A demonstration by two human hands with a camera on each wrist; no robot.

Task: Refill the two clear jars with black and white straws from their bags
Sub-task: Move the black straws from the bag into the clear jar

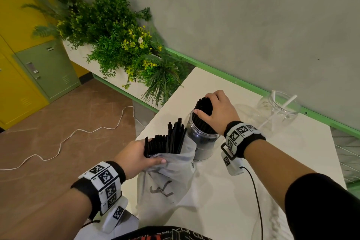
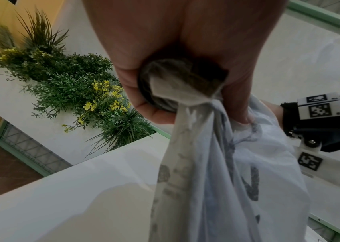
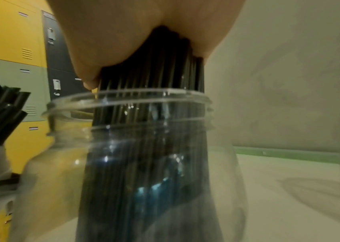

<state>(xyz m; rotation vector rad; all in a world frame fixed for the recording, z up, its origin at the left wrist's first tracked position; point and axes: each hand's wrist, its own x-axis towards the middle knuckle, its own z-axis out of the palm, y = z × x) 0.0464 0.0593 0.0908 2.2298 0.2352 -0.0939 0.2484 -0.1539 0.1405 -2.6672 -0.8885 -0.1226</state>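
A bundle of black straws is gripped by the right hand, its lower ends inside the clear jar on the white table. The neck of the translucent bag, from which more black straws protrude, is clasped by the left hand. A second clear jar, containing white straws, stands farther right.

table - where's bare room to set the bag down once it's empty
Bare patches on the table: the far corner between the plants and the black-straw jar, and the near right stretch beside the right forearm. It is crowded in the middle, where the bag, that jar and both hands sit close together; the white-straw jar fills the wall side.
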